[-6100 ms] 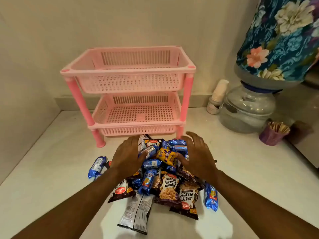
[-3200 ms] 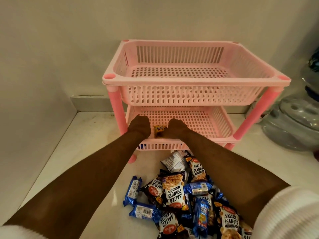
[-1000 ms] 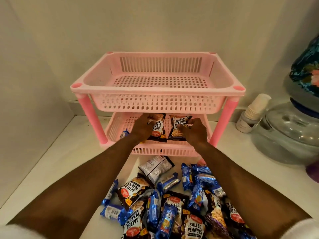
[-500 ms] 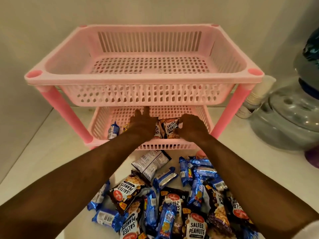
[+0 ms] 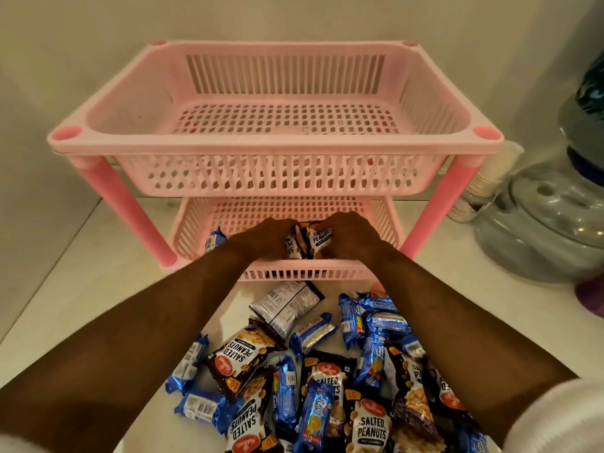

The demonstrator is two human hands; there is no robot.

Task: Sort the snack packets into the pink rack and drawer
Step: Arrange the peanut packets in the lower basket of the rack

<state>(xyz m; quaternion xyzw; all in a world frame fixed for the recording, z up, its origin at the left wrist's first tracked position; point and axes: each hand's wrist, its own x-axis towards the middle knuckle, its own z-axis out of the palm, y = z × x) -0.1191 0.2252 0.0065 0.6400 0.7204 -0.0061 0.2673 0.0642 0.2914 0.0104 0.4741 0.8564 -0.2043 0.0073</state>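
Snack packets lie in two places: a few in the lower basket (image 5: 385, 220) of the pink rack (image 5: 277, 148), and a loose heap (image 5: 313, 371) on the white counter (image 5: 81, 289) below both forearms, nearer the person than the hands. Both hands reach into that lower basket, under the upper basket (image 5: 284, 178). Left hand (image 5: 261, 238) has its fingers curled down onto a dark salted-peanut packet (image 5: 292, 248); right hand (image 5: 351, 237) curls its fingers round a second peanut packet (image 5: 318, 240), whose "SALTED PEANUTS" label shows between the two hands. The two packets touch each other and stand roughly upright just inside the basket's front wall. Just left of the left hand, a blue biscuit packet (image 5: 214, 240) leans in the same basket. The heap holds more peanut packets and blue biscuit packets, some overlapping. Well to the right of the right hand stands a clear water dispenser (image 5: 549, 223), with a stack of paper cups (image 5: 490, 178) beside it
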